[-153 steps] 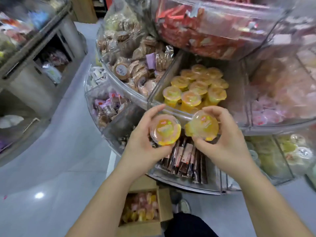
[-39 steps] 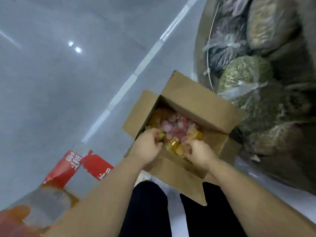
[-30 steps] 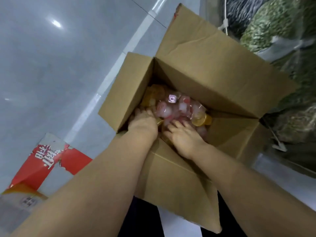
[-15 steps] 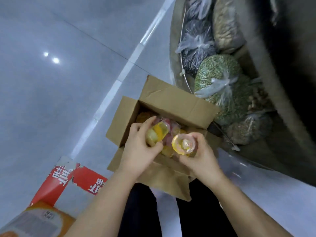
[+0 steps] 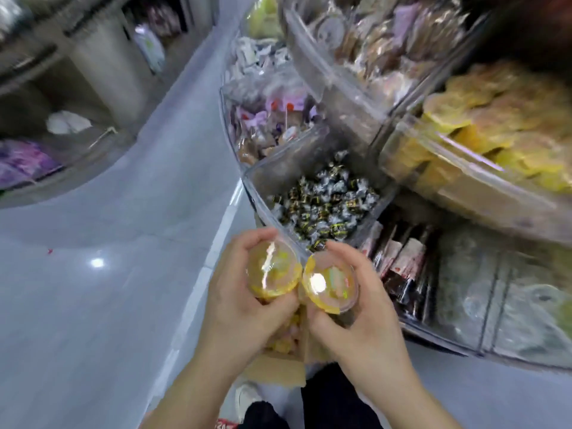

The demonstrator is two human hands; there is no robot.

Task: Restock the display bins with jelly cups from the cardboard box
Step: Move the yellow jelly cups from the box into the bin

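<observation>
I grip one yellow cup (image 5: 274, 274) in my left hand (image 5: 244, 305) and another cup (image 5: 330, 282) in my right hand (image 5: 360, 314), side by side, above the box (image 5: 278, 365) on the floor. This looks like the carry step. Next, I reckon, lift both up and right into the yellow jelly bin (image 5: 464, 168).

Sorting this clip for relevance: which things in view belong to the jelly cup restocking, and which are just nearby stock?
Part of the job:
left hand holding a yellow jelly cup
right hand holding a second jelly cup
cardboard box below
bin of yellow jelly cups

Just nearby:
black-wrapped candies
dark stick packets
biscuit packs
</observation>
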